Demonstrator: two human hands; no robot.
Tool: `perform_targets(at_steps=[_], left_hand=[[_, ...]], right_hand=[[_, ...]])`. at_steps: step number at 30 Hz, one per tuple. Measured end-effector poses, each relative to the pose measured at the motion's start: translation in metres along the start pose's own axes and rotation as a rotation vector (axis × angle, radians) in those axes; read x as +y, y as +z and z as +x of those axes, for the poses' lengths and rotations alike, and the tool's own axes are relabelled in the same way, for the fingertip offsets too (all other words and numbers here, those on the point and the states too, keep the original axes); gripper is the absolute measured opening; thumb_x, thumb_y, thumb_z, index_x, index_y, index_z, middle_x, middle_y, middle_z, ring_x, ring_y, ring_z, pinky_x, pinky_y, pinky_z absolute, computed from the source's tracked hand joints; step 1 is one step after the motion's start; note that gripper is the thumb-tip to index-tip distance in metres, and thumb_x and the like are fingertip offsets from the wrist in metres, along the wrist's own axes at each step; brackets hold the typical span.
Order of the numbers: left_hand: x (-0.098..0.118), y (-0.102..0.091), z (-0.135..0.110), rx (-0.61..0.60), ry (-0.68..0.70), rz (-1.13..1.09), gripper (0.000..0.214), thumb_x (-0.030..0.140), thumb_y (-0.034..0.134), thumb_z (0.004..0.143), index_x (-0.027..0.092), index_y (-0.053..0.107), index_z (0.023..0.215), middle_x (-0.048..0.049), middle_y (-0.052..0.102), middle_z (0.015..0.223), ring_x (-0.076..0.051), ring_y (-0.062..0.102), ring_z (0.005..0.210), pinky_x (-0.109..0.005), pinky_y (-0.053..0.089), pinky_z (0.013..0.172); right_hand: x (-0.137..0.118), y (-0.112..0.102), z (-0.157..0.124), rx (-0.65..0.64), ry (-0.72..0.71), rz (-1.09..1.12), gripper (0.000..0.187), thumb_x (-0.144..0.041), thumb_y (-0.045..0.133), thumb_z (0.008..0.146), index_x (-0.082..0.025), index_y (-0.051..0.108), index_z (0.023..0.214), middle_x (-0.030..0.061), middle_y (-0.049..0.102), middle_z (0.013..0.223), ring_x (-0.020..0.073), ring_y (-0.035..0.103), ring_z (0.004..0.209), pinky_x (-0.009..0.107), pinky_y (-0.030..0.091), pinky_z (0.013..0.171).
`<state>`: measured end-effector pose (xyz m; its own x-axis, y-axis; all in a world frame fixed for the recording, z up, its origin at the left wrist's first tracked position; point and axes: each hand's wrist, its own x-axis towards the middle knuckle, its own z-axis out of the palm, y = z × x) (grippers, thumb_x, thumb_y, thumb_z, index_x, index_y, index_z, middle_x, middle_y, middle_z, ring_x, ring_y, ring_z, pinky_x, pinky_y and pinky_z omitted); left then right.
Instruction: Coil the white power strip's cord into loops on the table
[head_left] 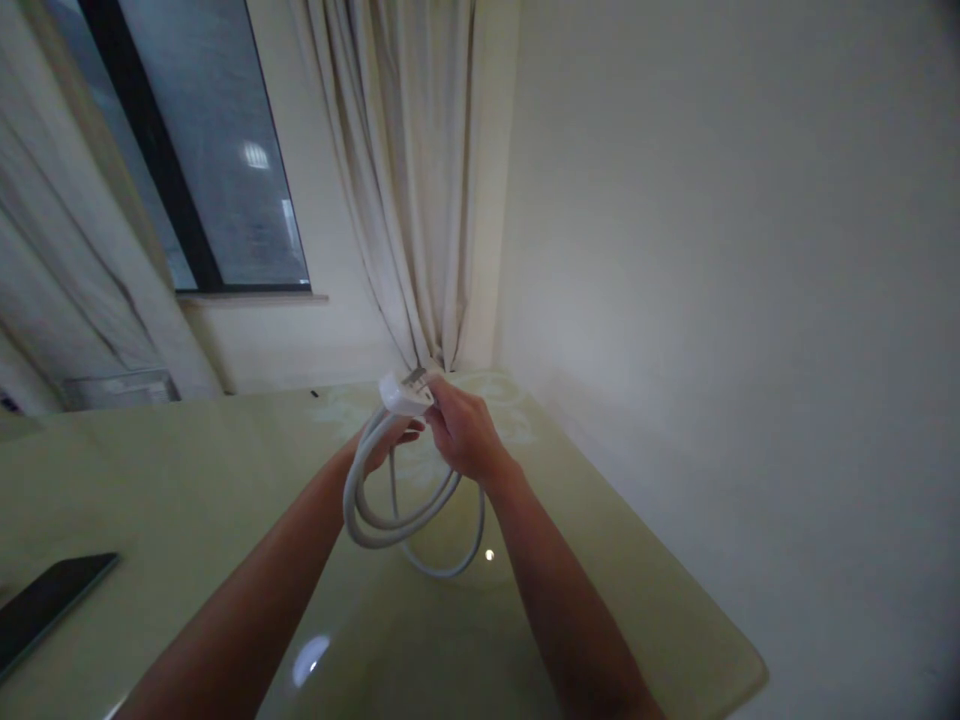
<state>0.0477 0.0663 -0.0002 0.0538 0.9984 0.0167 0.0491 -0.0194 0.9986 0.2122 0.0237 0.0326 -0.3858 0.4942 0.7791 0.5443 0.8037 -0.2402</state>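
Observation:
A white power strip [406, 396] is held up above the table, and its white cable [349, 508] hangs below in loose loops. My right hand [466, 428] is closed around the strip's right end, fingers wrapped over it. Just below and to the left, my left hand [394, 438] has its fingers curled at the top of the loops, closed on the cable. Part of this hand is hidden behind the loops and the strip. One lower loop of cable drops close to the tabletop; whether it touches is hard to tell.
The pale green, glossy table [247, 470] reaches to the wall [712, 300] on the right. A dark flat device [52, 605] lies at its left edge. A small dark object [314, 394] sits near the far edge. Curtains [420, 180] and a window [217, 150] are behind.

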Motion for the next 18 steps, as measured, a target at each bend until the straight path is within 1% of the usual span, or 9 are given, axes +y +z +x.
perform_targets(at_steps=[4,5,8,10,11,13,15,17,18], left_hand=[[-0.016,-0.012,-0.019,-0.053,-0.128,0.097,0.071,0.053,0.087,0.073,0.017,0.06,0.129,-0.0105,0.076,0.098,-0.025,0.071,0.08,-0.04,0.056,0.078],[-0.022,-0.018,-0.026,-0.116,-0.162,0.12,0.077,0.054,0.088,0.072,0.017,0.057,0.133,-0.0111,0.077,0.098,-0.027,0.073,0.084,-0.041,0.057,0.08],[-0.042,-0.041,-0.045,-0.446,-0.244,0.158,0.08,0.054,0.091,0.068,0.019,0.059,0.133,-0.0135,0.079,0.108,-0.033,0.073,0.112,-0.042,0.056,0.091],[-0.053,-0.052,-0.051,-0.567,-0.267,0.159,0.075,0.053,0.09,0.07,0.02,0.063,0.131,-0.0115,0.08,0.102,-0.032,0.074,0.112,-0.041,0.057,0.09],[-0.055,-0.056,-0.051,-0.579,-0.259,0.154,0.072,0.052,0.089,0.071,0.021,0.064,0.131,-0.01,0.08,0.097,-0.031,0.075,0.105,-0.04,0.058,0.086],[-0.051,-0.059,-0.047,-0.498,-0.18,0.146,0.063,0.046,0.09,0.071,0.021,0.07,0.126,-0.0076,0.079,0.086,-0.028,0.076,0.085,-0.036,0.059,0.073],[-0.038,-0.061,-0.042,-0.298,-0.043,0.152,0.045,0.04,0.09,0.069,0.02,0.078,0.108,-0.0079,0.077,0.08,-0.024,0.07,0.068,-0.031,0.055,0.06],[-0.019,-0.063,-0.04,-0.074,0.096,0.116,0.029,0.038,0.091,0.069,0.018,0.081,0.088,-0.0102,0.077,0.081,-0.021,0.067,0.065,-0.028,0.052,0.056],[-0.01,-0.064,-0.042,-0.021,0.14,0.057,0.028,0.038,0.091,0.068,0.018,0.082,0.086,-0.0113,0.078,0.086,-0.022,0.068,0.07,-0.028,0.053,0.059]], right_hand=[[0.008,0.004,0.0,0.168,0.076,-0.013,0.017,-0.017,0.044,0.104,-0.022,0.057,0.115,0.0039,0.071,0.088,0.0192,0.066,0.076,0.028,0.045,0.069],[0.01,0.005,0.0,0.215,0.101,-0.009,0.016,-0.019,0.043,0.105,-0.022,0.056,0.113,0.003,0.069,0.084,0.0188,0.064,0.073,0.028,0.044,0.068],[0.014,0.004,0.0,0.338,0.172,0.033,0.012,-0.024,0.043,0.108,-0.022,0.054,0.106,0.0001,0.063,0.076,0.0175,0.058,0.066,0.028,0.041,0.066],[0.016,0.003,0.0,0.371,0.207,0.08,0.014,-0.028,0.043,0.109,-0.023,0.053,0.1,-0.0014,0.059,0.073,0.0165,0.056,0.064,0.028,0.04,0.066],[0.016,0.002,0.0,0.366,0.221,0.101,0.016,-0.029,0.043,0.11,-0.023,0.052,0.098,-0.0019,0.058,0.072,0.0161,0.056,0.063,0.028,0.04,0.066],[0.015,0.002,0.0,0.306,0.233,0.124,0.019,-0.031,0.043,0.11,-0.023,0.053,0.096,-0.002,0.058,0.072,0.0155,0.055,0.063,0.027,0.04,0.066],[0.014,0.003,-0.001,0.195,0.215,0.116,0.02,-0.031,0.044,0.11,-0.023,0.055,0.096,-0.0014,0.059,0.073,0.016,0.056,0.065,0.027,0.04,0.067],[0.012,0.007,-0.001,0.089,0.178,0.087,0.018,-0.028,0.045,0.109,-0.021,0.059,0.099,0.0001,0.062,0.075,0.0174,0.058,0.068,0.028,0.042,0.07],[0.011,0.009,-0.001,0.05,0.164,0.071,0.018,-0.026,0.045,0.109,-0.021,0.061,0.103,0.0012,0.065,0.078,0.0183,0.06,0.07,0.028,0.043,0.071]])
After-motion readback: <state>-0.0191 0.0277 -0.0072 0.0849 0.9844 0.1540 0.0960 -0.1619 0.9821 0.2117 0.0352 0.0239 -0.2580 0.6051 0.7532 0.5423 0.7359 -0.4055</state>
